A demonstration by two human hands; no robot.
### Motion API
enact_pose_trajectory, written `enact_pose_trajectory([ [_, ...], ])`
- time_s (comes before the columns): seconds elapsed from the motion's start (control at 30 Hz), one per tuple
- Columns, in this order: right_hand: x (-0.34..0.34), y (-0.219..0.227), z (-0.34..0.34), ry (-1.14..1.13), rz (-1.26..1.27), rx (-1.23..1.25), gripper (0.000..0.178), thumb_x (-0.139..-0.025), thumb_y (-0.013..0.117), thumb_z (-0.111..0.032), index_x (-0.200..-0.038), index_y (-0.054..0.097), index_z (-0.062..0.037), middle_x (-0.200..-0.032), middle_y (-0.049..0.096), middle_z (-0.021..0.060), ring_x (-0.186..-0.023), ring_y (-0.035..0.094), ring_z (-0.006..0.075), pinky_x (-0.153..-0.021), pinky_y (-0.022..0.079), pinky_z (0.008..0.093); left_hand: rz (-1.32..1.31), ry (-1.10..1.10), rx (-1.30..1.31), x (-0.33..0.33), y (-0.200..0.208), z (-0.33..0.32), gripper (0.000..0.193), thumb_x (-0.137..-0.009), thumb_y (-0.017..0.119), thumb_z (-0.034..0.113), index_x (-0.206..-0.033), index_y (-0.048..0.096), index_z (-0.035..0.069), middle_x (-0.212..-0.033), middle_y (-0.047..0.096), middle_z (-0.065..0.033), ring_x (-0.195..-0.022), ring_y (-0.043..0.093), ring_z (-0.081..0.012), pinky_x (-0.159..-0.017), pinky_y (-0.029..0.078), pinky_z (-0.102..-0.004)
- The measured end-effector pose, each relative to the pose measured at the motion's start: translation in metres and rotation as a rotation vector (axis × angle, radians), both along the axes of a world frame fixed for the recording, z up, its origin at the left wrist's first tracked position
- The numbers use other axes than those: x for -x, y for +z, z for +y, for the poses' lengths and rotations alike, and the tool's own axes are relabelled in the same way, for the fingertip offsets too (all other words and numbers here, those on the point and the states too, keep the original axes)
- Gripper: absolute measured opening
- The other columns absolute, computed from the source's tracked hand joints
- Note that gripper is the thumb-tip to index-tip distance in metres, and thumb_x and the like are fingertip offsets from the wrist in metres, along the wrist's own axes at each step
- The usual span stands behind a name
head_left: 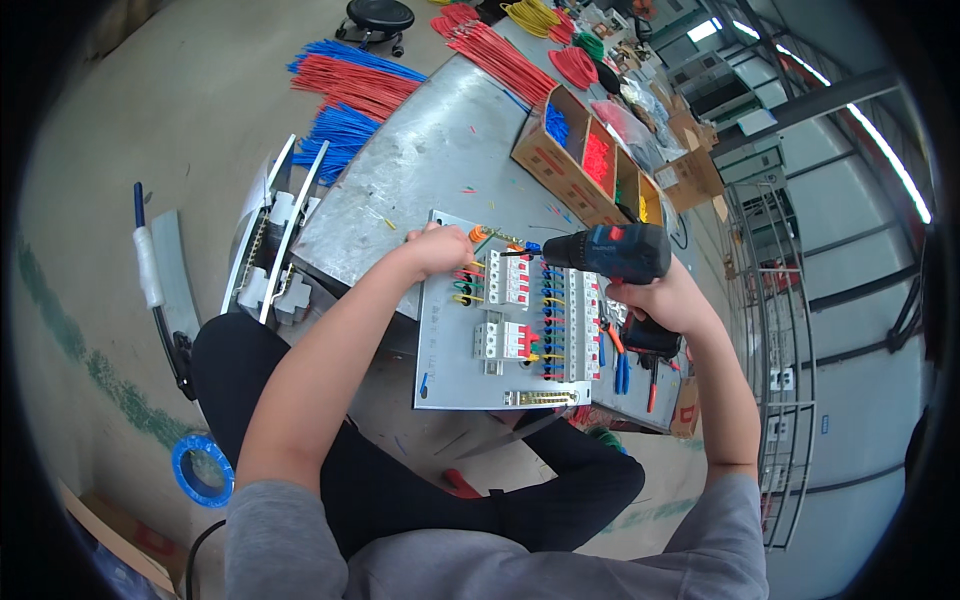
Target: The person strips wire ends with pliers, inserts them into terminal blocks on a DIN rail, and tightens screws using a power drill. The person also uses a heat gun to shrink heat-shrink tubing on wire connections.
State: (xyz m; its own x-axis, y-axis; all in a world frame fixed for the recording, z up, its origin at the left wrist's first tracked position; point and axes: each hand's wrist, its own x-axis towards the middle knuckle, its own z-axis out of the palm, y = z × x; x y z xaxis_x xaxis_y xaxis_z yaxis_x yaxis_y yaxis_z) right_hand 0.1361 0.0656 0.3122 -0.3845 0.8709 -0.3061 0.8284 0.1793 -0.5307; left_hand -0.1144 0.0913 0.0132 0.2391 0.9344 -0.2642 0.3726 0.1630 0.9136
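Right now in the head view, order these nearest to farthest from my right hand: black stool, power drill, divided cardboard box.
1. Power drill: in the right hand.
2. Divided cardboard box: ahead, slightly left.
3. Black stool: farther ahead, well left.

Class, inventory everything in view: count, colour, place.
Panel: one, grey, centre
Drill: one, dark, over panel
Switches: many, white, red, on panel
Table: one, grey, beyond panel
Boxes: several, brown, on table
Wires: many, red, blue, yellow, upper centre
Tools: several, blue, orange, beside panel
Stool: one, black, top
Roll: one, blue, lower left
Rack: one, grey, right
Legs: two, black, below panel
Left grip: one, bare, panel's upper left
Right grip: one, bare, around drill
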Motion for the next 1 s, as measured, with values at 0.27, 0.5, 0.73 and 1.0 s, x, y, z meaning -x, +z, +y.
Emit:
enact_pose_trajectory([
  [0.27,0.017,-0.012,0.032,0.01,-0.115,0.127,0.029,-0.088,0.083,-0.001,-0.112,0.066,-0.0028,-0.07,0.063,0.0014,-0.053,0.059,0.0116,-0.051,0.045,0.0306,-0.002,0.077,-0.039,0.001,-0.012,0.002,0.025,-0.086,0.075,0.03,-0.106,0.089,0.027,-0.11,0.08,0.005,-0.13,0.048,-0.0231,-0.104,0.027,-0.0464],
  [0.5,0.019,-0.012,0.041,0.011,-0.125,0.18,0.029,-0.089,0.081,0.001,-0.114,0.067,-0.0019,-0.064,0.063,0.0029,-0.05,0.057,0.0114,-0.049,0.043,0.0308,0.02,0.052,-0.031,0.002,-0.008,0.001,0.024,-0.087,0.075,0.031,-0.106,0.089,0.027,-0.112,0.08,0.005,-0.13,0.049,-0.022,-0.104,0.028,-0.0453],
  [0.73,0.036,-0.009,0.04,0.083,-0.189,0.139,0.026,-0.09,0.079,-0.002,-0.114,0.067,-0.0027,-0.063,0.063,0.0027,-0.049,0.057,0.0111,-0.05,0.043,0.0312,0.057,0.048,-0.036,0.002,-0.01,0.003,0.021,-0.087,0.076,0.032,-0.103,0.089,0.029,-0.108,0.08,0.0073,-0.128,0.051,-0.0227,-0.103,0.03,-0.0468],
  [1.0,0.066,0.004,0.058,0.218,-0.507,0.097,0.02,-0.089,0.084,-0.02,-0.09,0.073,-0.0037,-0.062,0.065,0.0025,-0.054,0.062,0.0128,-0.058,0.05,0.0325,0.061,0.026,0.008,0.002,-0.007,0.004,0.02,-0.088,0.076,0.028,-0.103,0.089,0.026,-0.125,0.074,0.0106,-0.13,0.049,-0.0231,-0.106,0.026,-0.0476],
])
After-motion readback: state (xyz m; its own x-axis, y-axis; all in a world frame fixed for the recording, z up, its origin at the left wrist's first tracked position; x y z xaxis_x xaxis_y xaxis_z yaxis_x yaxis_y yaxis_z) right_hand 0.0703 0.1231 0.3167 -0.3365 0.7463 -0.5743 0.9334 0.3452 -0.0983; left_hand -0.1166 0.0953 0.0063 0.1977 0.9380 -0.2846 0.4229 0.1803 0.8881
